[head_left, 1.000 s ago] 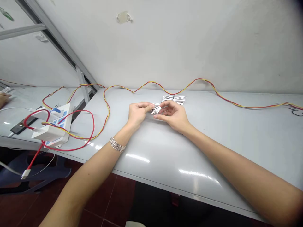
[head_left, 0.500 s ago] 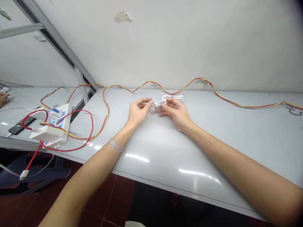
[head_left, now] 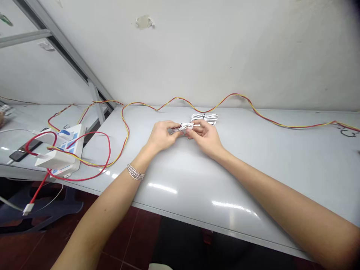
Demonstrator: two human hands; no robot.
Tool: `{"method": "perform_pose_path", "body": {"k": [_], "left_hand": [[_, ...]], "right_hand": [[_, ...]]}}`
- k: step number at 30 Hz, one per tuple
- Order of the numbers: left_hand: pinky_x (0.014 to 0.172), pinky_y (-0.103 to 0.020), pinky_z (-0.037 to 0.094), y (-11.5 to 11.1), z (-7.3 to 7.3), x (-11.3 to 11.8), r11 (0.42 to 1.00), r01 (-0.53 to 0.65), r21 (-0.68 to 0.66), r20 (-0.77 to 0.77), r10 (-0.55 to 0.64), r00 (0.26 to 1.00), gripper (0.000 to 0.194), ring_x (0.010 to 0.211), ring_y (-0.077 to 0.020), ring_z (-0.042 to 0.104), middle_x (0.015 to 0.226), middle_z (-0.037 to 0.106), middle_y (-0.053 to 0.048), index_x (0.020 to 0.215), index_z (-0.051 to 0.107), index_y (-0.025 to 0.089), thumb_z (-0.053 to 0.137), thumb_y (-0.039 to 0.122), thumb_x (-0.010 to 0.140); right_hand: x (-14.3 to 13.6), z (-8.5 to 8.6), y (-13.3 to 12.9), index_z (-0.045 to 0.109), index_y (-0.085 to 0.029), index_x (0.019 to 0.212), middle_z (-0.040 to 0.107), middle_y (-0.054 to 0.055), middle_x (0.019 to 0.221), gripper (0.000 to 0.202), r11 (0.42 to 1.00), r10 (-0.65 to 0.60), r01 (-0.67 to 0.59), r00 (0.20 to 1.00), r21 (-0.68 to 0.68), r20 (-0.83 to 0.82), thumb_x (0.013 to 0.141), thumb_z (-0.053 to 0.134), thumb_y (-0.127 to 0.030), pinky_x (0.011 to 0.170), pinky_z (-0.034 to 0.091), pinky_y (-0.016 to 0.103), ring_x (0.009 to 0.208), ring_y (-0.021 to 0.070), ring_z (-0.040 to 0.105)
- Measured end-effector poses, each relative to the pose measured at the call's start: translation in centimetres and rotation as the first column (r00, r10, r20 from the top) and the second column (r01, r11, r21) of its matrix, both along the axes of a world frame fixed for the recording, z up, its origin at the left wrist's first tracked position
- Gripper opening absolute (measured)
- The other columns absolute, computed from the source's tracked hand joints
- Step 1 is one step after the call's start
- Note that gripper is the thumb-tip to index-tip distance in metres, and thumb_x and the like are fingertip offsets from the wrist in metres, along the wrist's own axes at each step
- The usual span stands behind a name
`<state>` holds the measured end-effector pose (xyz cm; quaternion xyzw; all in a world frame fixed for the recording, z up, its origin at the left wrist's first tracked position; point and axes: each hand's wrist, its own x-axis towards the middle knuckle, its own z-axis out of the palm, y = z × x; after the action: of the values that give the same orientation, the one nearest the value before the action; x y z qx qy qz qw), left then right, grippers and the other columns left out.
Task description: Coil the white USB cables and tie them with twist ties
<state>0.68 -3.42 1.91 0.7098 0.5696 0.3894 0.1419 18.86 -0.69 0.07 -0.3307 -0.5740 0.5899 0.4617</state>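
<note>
A coiled white cable, bound with a thin black tie, is held just above the grey table. My left hand grips its left end between thumb and fingers. On the other end, my right hand pinches the loops with thumb and forefinger. Right behind the right hand lies a second white cable bundle with a black tie of its own, resting on the table. The fingers hide part of the held cable.
A twisted red and yellow wire runs along the wall. At left stands a white power strip with chargers and a red cable; a black phone-like device lies beside it. Black ties lie at far right.
The held cable has turned to lie more level, and both hands have closed in around it. The second bundle now shows more fully behind my right hand.
</note>
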Motion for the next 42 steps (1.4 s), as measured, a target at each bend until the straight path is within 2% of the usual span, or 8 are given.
{"method": "perform_pose_path", "body": {"k": [5, 11, 17, 21, 31, 33, 37, 42], "left_hand": [[0.079, -0.032, 0.052, 0.2, 0.2, -0.7, 0.997, -0.050, -0.059, -0.105, 0.044, 0.993, 0.022, 0.086, -0.0221, 0.071, 0.097, 0.080, -0.006, 0.098, 0.082, 0.019, 0.072, 0.025, 0.080], [0.090, -0.040, 0.053, 0.7, 0.6, -2.3, 0.946, -0.317, -0.060, -0.287, 0.288, 0.914, 0.025, 0.099, -0.0288, 0.070, 0.108, 0.078, -0.010, 0.103, 0.081, 0.020, 0.065, 0.024, 0.085], [0.106, -0.045, 0.047, 0.9, 0.4, -2.7, 0.916, -0.401, -0.010, -0.306, 0.379, 0.873, 0.041, 0.117, -0.0314, 0.063, 0.123, 0.070, -0.016, 0.124, 0.073, 0.014, 0.068, 0.024, 0.085], [0.093, -0.038, 0.051, 0.8, 0.5, -2.2, 0.909, -0.414, 0.046, -0.183, 0.415, 0.891, 0.030, 0.093, -0.0240, 0.067, 0.104, 0.073, -0.010, 0.110, 0.077, 0.017, 0.070, 0.028, 0.083], [0.047, -0.024, 0.037, 0.3, 0.5, 0.3, 0.919, -0.196, -0.343, 0.141, 0.257, 0.956, 0.030, 0.043, -0.0120, 0.050, 0.050, 0.061, 0.000, 0.095, 0.075, 0.014, 0.059, 0.040, 0.091], [0.038, -0.024, 0.030, 0.1, 0.8, 0.7, 0.883, -0.071, -0.463, 0.286, 0.225, 0.931, 0.032, 0.034, -0.0094, 0.042, 0.051, 0.062, 0.001, 0.098, 0.074, 0.014, 0.056, 0.041, 0.093], [0.034, -0.022, 0.036, -0.3, 1.4, 1.3, 0.829, 0.230, -0.510, 0.546, 0.106, 0.831, 0.021, 0.048, -0.0116, 0.062, 0.078, 0.072, -0.007, 0.082, 0.069, 0.011, 0.063, 0.031, 0.086], [0.039, -0.021, 0.043, -0.4, 1.3, 1.2, 0.833, 0.299, -0.466, 0.625, 0.071, 0.777, 0.019, 0.053, -0.0112, 0.063, 0.078, 0.071, -0.007, 0.088, 0.070, 0.009, 0.072, 0.026, 0.080]], "right_hand": [[0.1, -0.3, -0.2, 0.063, -0.021, 0.102, 0.073, 0.006, 0.095, 0.031, 0.965, -0.156, 0.100, 0.961, 0.241, 0.228, 0.079, 0.073, -0.038, 0.076, 0.058, 0.038, 0.079, 0.0201, 0.069], [1.1, -0.7, 0.7, 0.066, -0.019, 0.101, 0.064, 0.010, 0.102, 0.024, 0.789, -0.537, 0.292, 0.755, 0.541, 0.376, 0.076, 0.064, -0.019, 0.086, 0.055, 0.045, 0.087, 0.0232, 0.062], [1.1, -1.6, 1.3, 0.068, -0.016, 0.108, 0.056, 0.015, 0.109, 0.032, 0.792, -0.563, 0.236, 0.639, 0.563, 0.525, 0.077, 0.063, -0.018, 0.101, 0.048, 0.054, 0.104, 0.0316, 0.058], [1.1, -1.4, 1.2, 0.066, -0.016, 0.102, 0.053, 0.013, 0.105, 0.025, 0.819, -0.529, 0.228, 0.656, 0.526, 0.539, 0.077, 0.062, -0.014, 0.094, 0.051, 0.052, 0.094, 0.0281, 0.058], [1.0, -1.1, 0.7, 0.058, -0.020, 0.081, 0.054, 0.007, 0.097, 0.013, 0.809, -0.442, 0.173, 0.809, 0.562, 0.388, 0.076, 0.060, -0.008, 0.079, 0.054, 0.039, 0.081, 0.0203, 0.058], [1.0, -1.0, 0.7, 0.057, -0.020, 0.079, 0.054, 0.007, 0.094, 0.013, 0.789, -0.420, 0.146, 0.836, 0.596, 0.352, 0.077, 0.059, -0.007, 0.078, 0.053, 0.038, 0.083, 0.0207, 0.057], [0.9, -1.0, 0.6, 0.055, -0.020, 0.076, 0.054, 0.006, 0.091, 0.014, 0.766, -0.388, 0.115, 0.868, 0.633, 0.311, 0.078, 0.058, -0.007, 0.076, 0.053, 0.037, 0.083, 0.0205, 0.057], [0.9, -1.2, 0.7, 0.057, -0.020, 0.078, 0.055, 0.006, 0.092, 0.012, 0.769, -0.395, 0.125, 0.864, 0.627, 0.313, 0.078, 0.061, -0.009, 0.076, 0.054, 0.036, 0.083, 0.0199, 0.058]]}}
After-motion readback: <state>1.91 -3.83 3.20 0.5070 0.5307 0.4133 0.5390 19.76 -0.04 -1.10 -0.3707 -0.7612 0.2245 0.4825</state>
